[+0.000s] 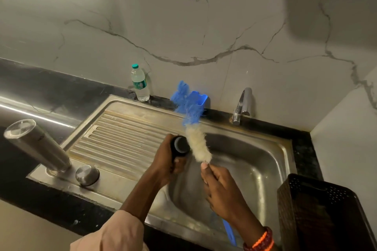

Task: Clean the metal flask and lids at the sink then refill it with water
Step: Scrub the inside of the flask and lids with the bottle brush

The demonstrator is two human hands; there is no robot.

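Gripping a black lid [180, 145] in my left hand [170, 161] over the sink [265, 161], I held a bottle brush [193, 126] w/ my right hand [220, 187], fingers curled round its handle, white bristles just beside the lid. Metal flask [38, 144] stood upside down on the drainboard [122, 134], round steel lid [87, 175] just beside it. Water bottle [140, 83] and tap [242, 106] at the back wall.
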